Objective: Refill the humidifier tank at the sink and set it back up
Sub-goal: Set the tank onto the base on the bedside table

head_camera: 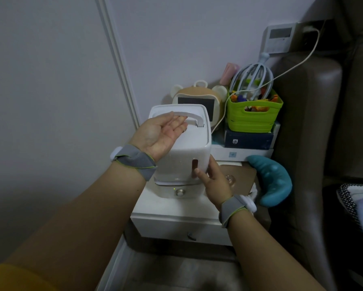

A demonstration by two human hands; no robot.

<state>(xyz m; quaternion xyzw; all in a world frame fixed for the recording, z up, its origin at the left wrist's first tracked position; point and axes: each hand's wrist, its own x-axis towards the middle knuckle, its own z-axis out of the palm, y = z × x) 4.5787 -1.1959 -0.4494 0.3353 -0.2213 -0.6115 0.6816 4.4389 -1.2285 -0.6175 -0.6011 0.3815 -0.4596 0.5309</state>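
The white humidifier tank [182, 156] stands on its base [179, 193], which has a round knob and a small green light at the front. The tank's white carry handle [195, 116] is raised. My left hand [161, 133] is palm up, its fingers hooked under that handle. My right hand [213, 181] presses against the tank's lower right corner, thumb near a narrow window slot. Both wrists wear grey bands.
The base sits on a white nightstand [182, 221] with a drawer. Behind stand a bear-shaped screen device [199, 99], a green basket [253, 116] on a dark box, and a teal massager [271, 181]. A brown padded headboard [306, 133] rises at right; a wall is at left.
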